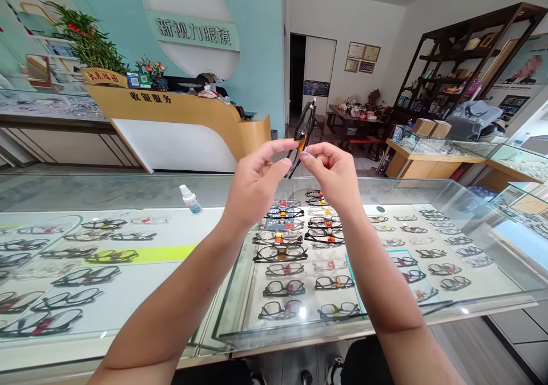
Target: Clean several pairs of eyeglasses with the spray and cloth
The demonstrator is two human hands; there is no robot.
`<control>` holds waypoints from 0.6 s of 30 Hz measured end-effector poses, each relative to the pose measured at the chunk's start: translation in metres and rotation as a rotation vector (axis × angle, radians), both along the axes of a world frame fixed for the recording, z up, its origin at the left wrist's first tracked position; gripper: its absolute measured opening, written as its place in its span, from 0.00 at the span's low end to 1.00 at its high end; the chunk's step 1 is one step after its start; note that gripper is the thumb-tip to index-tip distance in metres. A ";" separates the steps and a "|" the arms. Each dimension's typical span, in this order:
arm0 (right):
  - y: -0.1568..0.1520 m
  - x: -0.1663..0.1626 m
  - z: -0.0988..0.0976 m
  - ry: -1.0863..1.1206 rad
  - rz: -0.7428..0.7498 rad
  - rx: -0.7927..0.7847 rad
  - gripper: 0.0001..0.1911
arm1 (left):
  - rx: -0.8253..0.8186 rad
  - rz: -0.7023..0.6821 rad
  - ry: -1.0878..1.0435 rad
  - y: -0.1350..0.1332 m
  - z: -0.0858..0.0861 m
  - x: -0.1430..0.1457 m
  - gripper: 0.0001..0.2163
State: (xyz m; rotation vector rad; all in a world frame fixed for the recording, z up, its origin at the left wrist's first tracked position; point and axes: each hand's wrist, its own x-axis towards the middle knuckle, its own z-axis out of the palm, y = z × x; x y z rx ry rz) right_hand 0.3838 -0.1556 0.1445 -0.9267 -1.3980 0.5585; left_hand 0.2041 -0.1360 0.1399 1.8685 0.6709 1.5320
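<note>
Dark-framed eyeglasses (305,123) with an orange tag at the bridge are held up on end above the glass counter. My left hand (262,173) pinches them from the left, thumb and forefinger near the lower lens. From the other side, my right hand (331,171) grips them by the orange tag with thumb and fingertips. The lower part of the frame is partly hidden behind my fingers. Beneath both hands, rows of eyeglasses (280,252) lie inside the glass display case (240,322).
A small white bottle (190,200) stands on the counter left of my hands. More glasses (85,275) lie in the left case. Beyond are a reception desk (171,139), a dark wooden table (357,116), a tall shelf (440,71) and further glass cases (454,148) at right.
</note>
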 end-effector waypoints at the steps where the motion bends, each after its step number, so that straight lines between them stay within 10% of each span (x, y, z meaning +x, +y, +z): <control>1: -0.001 0.000 0.000 -0.014 -0.003 0.011 0.17 | 0.010 0.029 -0.014 0.002 0.000 0.000 0.13; 18: -0.004 0.005 0.004 -0.153 0.048 0.056 0.22 | -0.023 0.026 -0.065 0.035 -0.012 -0.002 0.16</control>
